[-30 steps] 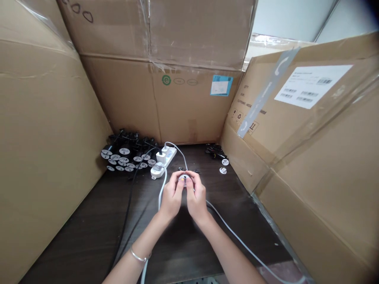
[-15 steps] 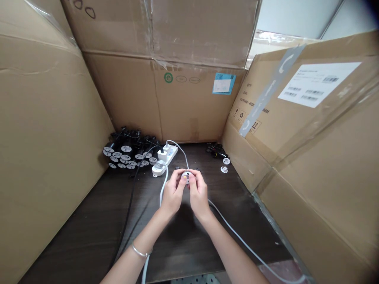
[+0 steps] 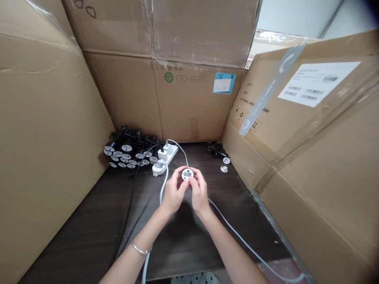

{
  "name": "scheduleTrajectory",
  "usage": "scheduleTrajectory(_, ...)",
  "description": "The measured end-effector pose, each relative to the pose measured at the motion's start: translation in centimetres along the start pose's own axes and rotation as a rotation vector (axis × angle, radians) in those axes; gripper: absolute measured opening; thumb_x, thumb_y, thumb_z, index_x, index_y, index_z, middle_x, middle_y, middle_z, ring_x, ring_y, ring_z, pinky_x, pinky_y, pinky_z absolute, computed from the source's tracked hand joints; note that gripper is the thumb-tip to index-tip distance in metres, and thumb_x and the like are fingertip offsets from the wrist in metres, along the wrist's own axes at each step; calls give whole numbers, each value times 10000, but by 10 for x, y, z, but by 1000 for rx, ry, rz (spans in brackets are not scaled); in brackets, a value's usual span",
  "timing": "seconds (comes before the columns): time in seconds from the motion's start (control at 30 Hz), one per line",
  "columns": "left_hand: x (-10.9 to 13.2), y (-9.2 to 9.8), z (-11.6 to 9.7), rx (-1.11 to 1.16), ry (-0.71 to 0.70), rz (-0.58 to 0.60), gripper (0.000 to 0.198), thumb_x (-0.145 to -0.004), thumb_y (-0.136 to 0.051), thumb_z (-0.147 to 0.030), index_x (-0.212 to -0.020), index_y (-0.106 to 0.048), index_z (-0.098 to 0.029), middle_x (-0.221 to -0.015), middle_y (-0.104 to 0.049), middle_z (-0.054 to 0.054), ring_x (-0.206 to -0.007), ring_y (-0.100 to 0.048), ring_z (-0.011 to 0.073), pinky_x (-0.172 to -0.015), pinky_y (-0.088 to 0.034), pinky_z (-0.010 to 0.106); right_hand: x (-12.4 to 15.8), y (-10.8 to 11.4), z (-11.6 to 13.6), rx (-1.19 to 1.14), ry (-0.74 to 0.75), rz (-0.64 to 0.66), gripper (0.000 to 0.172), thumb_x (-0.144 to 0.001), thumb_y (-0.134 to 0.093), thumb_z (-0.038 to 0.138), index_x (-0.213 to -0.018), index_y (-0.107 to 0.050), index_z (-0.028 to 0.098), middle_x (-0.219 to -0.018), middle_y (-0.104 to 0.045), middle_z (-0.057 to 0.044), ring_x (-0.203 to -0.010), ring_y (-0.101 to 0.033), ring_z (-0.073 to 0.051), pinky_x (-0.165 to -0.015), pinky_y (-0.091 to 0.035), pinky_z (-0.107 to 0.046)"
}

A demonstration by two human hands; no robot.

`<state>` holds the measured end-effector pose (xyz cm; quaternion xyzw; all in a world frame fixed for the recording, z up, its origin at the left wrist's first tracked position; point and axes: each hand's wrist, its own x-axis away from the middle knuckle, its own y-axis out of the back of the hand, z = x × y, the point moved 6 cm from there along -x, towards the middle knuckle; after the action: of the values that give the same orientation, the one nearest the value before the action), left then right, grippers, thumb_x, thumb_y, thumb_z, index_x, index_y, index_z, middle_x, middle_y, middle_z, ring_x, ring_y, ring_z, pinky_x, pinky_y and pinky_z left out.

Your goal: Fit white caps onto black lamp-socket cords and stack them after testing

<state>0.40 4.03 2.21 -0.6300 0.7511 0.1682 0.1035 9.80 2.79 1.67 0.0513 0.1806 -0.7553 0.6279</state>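
White disc [image 3: 187,173] between left hand [image 3: 173,192] and right hand [image 3: 199,193]; I see both gripping its rim from opposite sides, face mostly uncovered.

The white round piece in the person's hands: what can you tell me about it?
The white round piece looks like plastic. Its flat face has a greyish rectangular patch mid-way and a small dark mark near the far edge; a tiny yellow spot by the thumbs is too blurred to identify. It is held up over the dark table, face towards the camera, between the left hand and right hand, thumbs at its near edge. Whether the pale cable behind joins it is hidden.
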Motion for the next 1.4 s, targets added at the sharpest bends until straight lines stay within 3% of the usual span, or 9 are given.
scheduleTrajectory(0.3, 1, -1, 0, -4, -10, 6, 292, -810, -468, -218, -1100, -472, -186, -976, -578, 42, -781, -574, 126, -644, -468, 212, -2, 5, -2, 64, 2, -23, 209, -857, -430, 348, -903, -514, 161, -818, -554, -17, -699, -531, -109, -600, -438, -200)
scheduleTrajectory(0.6, 0, 0, 0, 144, 27, -6, 262, -773, -540, -225, -1022, -489, -164, -922, -602, 35, -802, -580, 137, -699, -465, 230, -3, 4, -3, 18, 27, 3, 214, -863, -435, 366, -868, -502, 163, -762, -533, 0, -673, -514, -96, -595, -413, -186)
scheduleTrajectory(0.73, 0, 2, 0, 153, 8, -22, 276, -770, -545, -227, -1034, -484, -171, -943, -594, 39, -800, -574, 136, -691, -462, 230, -3, 1, 0, 15, 40, 14, 217, -865, -442, 357, -924, -520, 164, -834, -563, -16, -749, -540, -109, -656, -431, -199)
scheduleTrajectory(0.97, -1, 1, -4, -69, -71, 36, 416, -820, -501, -287, -1219, -408, -217, -1046, -549, 66, -856, -560, 160, -665, -461, 238, -1, 5, 9, 153, 151, -62, 273, -897, -399, 322, -1100, -533, 198, -1090, -561, -42, -999, -528, -141, -872, -410, -260)
scheduleTrajectory(1.1, -2, 6, -3, -150, -84, -16, 440, -819, -504, -295, -1238, -393, -214, -1040, -522, 67, -833, -557, 148, -693, -462, 248, -1, 4, 12, 213, 202, -40, 298, -902, -390, 306, -1158, -523, 232, -1170, -529, -38, -1072, -500, -154, -932, -385, -297)
scheduleTrajectory(1.27, -7, 9, -6, -130, -74, 21, 407, -817, -503, -289, -1205, -421, -197, -1090, -532, 83, -925, -558, 170, -742, -469, 261, -2, 3, 11, 237, 197, -34, 307, -901, -384, 299, -1170, -510, 224, -1153, -536, -46, -1045, -512, -152, -909, -406, -289)
scheduleTrajectory(1.4, -12, 15, -13, -272, -59, 54, 403, -810, -497, -275, -1202, -452, -194, -1057, -567, 79, -949, -555, 182, -728, -467, 260, -2, 2, 10, 316, 197, -25, 323, -893, -385, 285, -1183, -494, 196, -1099, -548, -66, -968, -527, -153, -861, -427, -286)
